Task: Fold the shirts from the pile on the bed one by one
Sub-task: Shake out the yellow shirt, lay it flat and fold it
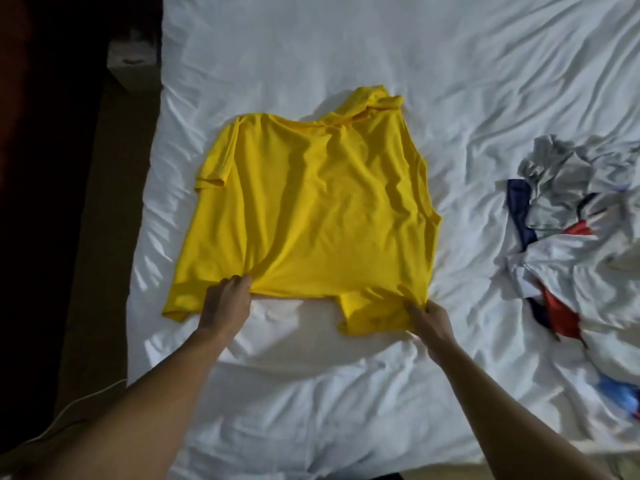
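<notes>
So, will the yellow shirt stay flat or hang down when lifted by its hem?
Probably floppy: the yellow shirt bunches where the left hand and right hand pinch its hem. Likely light, as the fabric looks thin.

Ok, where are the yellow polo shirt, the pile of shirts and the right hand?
yellow polo shirt [311,202]: head view, middle of its spread body.
pile of shirts [568,188]: head view, grey garment at its far end.
right hand [431,322]: head view, back of the hand.

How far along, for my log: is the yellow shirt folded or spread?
Spread: yellow shirt lies flat; left hand and right hand pinch its hem.
</notes>
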The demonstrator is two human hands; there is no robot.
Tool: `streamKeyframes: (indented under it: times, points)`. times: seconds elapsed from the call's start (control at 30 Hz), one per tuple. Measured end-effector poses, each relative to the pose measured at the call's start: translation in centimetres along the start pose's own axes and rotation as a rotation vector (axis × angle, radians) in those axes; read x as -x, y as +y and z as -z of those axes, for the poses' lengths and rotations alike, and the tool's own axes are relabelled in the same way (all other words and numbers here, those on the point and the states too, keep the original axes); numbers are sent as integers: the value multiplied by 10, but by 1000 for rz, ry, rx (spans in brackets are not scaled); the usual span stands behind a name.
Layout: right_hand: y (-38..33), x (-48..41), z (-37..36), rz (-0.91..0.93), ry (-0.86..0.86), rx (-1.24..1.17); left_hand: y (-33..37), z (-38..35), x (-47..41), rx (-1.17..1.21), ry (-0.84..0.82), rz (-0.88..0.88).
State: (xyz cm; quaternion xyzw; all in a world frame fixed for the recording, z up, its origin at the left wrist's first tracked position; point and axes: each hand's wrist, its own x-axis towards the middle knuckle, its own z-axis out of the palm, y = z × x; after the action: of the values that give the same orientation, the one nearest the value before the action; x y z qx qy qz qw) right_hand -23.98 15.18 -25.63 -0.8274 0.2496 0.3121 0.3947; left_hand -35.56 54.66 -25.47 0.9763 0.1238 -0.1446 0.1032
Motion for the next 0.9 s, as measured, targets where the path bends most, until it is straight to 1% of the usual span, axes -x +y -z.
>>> streamKeyframes:
  times: [0.07, 0.1, 0.17, 0.2, 0.23, 0.3, 0.33, 0.4, 0.47, 0.53, 0.6, 0.67, 0.7, 0.77, 0.8, 0.83, 0.87, 0.9]
  points:
    - [-8, 7, 20, 23, 11, -221, 5, 22, 3, 129, 67, 57]
    - [-15, 11, 32, 65, 31, -282, 8, 29, 5, 196, 91, 76]
    - [-29, 21, 54, 142, 70, -351, 16, 41, 13, 281, 105, 67]
    - [-34, 24, 61, 170, 70, -360, 17, 45, 16, 285, 85, 40]
    - [-35, 34, 70, 187, 87, -328, 18, 48, 26, 265, 48, -1]
    - [-32, 39, 79, 220, 176, -165, 10, 50, 35, 195, -17, -43]
    - [-25, 44, 82, 220, 216, -85, 5, 50, 43, 161, -31, -22]
    - [-3, 55, 84, 201, 240, 26, -3, 48, 62, 95, -41, 52]
    - [20, 68, 79, 159, 213, 129, -12, 38, 81, -8, -53, 87]
    - [44, 79, 70, 140, 172, 260, -21, 25, 101, -110, -71, 85]
    - [64, 84, 62, 110, 116, 389, -28, 8, 116, -157, -58, 76]
    - [75, 87, 51, 87, 57, 483, -28, -8, 128, -121, -60, 20]
    - [76, 89, 45, 105, 56, 542, -26, -16, 132, -84, -83, -20]
    - [73, 90, 31, 199, 132, 648, -19, -23, 139, -3, -123, -53]
    - [67, 91, 23, 272, 179, 665, -18, -24, 141, 52, -98, -33]
    - [61, 92, 14, 353, 204, 662, -18, -23, 140, 119, -32, 20]
    - [53, 93, 4, 434, 208, 653, -18, -19, 139, 181, 45, 120]
    - [43, 94, -7, 504, 192, 640, -19, -15, 135, 240, 107, 257]
